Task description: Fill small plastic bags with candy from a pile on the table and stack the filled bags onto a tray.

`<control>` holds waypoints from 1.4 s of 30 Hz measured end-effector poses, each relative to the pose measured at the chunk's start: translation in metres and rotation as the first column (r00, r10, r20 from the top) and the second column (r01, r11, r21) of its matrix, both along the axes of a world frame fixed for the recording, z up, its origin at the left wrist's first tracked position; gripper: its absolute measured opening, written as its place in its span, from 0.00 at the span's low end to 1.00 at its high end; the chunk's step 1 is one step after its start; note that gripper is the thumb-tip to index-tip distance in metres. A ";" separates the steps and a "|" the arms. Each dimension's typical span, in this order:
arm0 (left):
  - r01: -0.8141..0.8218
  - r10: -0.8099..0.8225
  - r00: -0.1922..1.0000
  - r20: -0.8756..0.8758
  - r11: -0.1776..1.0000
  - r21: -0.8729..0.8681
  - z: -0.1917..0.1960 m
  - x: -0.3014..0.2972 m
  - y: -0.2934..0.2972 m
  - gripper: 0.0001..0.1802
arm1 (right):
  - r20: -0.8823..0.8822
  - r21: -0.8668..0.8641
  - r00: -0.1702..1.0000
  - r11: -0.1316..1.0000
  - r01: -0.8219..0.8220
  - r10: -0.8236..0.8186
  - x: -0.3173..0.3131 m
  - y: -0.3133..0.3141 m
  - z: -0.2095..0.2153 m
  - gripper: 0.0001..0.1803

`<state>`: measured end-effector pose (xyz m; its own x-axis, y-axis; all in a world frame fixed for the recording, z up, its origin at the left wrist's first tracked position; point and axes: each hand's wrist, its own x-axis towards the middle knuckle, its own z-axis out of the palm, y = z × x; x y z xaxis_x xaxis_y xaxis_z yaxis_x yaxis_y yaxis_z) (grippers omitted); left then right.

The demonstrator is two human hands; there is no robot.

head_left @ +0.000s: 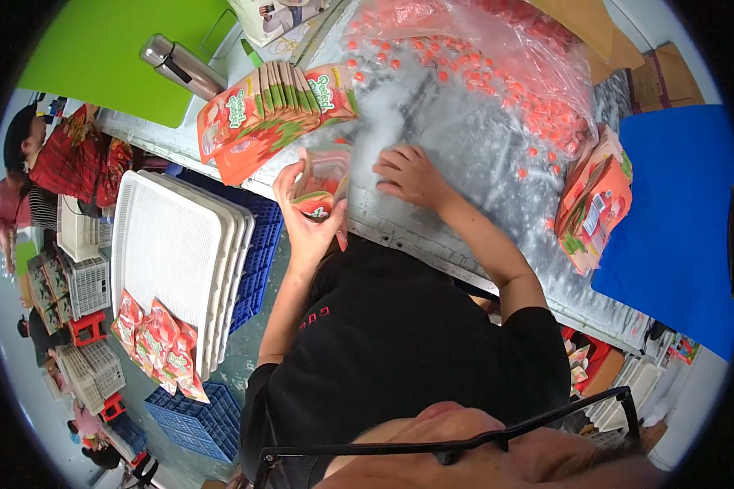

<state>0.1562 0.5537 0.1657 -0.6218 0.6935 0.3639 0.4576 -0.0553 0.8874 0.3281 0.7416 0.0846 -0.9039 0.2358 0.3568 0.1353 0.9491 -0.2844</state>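
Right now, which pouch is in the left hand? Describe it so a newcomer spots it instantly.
Start at the long grey table strewn with small red candies. At its near edge the left hand holds up one red-and-green pouch. Unlike the fanned stack of pouches lying just behind it, this one is single, upright and open at the top.

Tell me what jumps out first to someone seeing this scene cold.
The clear plastic sheet heaped with small red-orange pieces at the top of the metal table grabs the eye first. Just below, the left hand holds an open red-and-green pouch, while the right hand lies flat on the tabletop. A fanned stack of matching pouches lies to the upper left, and white trays are piled at the left.
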 end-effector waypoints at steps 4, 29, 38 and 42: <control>0.054 -0.056 0.994 -0.091 0.998 -0.032 0.009 0.009 0.007 0.49 | -0.060 -0.029 0.989 0.991 0.132 -0.133 0.011 0.001 -0.009 0.08; 0.119 -0.130 0.973 -0.192 0.991 -0.069 0.017 0.043 0.033 0.54 | -0.522 -0.841 0.605 0.482 -0.247 -0.601 -0.043 -0.049 0.143 0.05; 0.106 -0.108 0.976 -0.189 0.994 -0.021 0.015 0.039 0.045 0.55 | -0.562 -0.819 0.638 0.465 -0.337 -0.526 -0.042 -0.043 0.153 0.08; -0.006 0.011 0.995 -0.103 0.999 0.051 0.015 0.034 0.038 0.59 | -0.504 -0.740 0.824 0.622 -0.256 -0.260 -0.036 -0.042 0.190 0.13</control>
